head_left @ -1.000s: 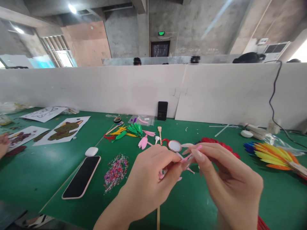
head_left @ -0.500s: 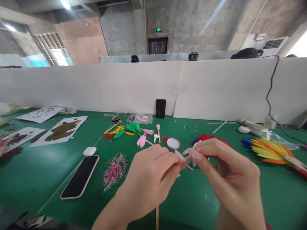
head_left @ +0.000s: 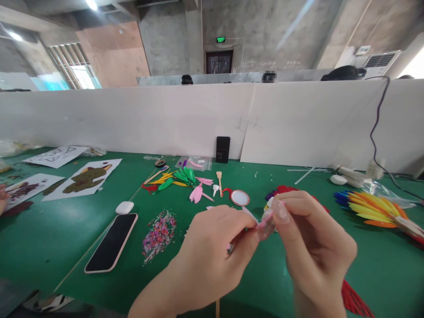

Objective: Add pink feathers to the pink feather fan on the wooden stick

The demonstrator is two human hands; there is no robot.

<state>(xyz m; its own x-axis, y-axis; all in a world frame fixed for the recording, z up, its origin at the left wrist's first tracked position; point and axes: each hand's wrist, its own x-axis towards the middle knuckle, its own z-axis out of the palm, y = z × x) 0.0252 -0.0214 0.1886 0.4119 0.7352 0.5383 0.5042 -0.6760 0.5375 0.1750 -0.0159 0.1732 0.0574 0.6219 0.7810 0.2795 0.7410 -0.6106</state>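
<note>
In front of me, above the green table [head_left: 265, 282], a thin pink strip [head_left: 265, 221] is stretched between my hands. My left hand [head_left: 215, 251] is closed, pinching its near end between thumb and forefinger. The fingertips of my right hand [head_left: 314, 238] pinch the far end. A pale petal-like piece [head_left: 249, 214] shows just beyond my left fingertips; whether it joins the strip I cannot tell. Below my left hand a thin wooden stick [head_left: 217, 308] sticks out, its upper part hidden. Pink petal pieces [head_left: 196, 193] and a small red-rimmed round mirror [head_left: 240, 197] lie behind.
A phone [head_left: 111, 243], a white case [head_left: 125, 207] and scattered confetti [head_left: 160, 234] are on the left. Green tufts [head_left: 185, 176] lie further back. To the right are a feathery rainbow fan [head_left: 374, 205] and red fringe [head_left: 357, 298]. A white partition [head_left: 165, 121] stands behind. Another person's hand [head_left: 3, 198] is far left.
My right hand has turned slightly and its fingertips have shifted up and to the right along the pink strip. My left hand has moved a little right, still pinching. Red fringe now shows below my right hand.
</note>
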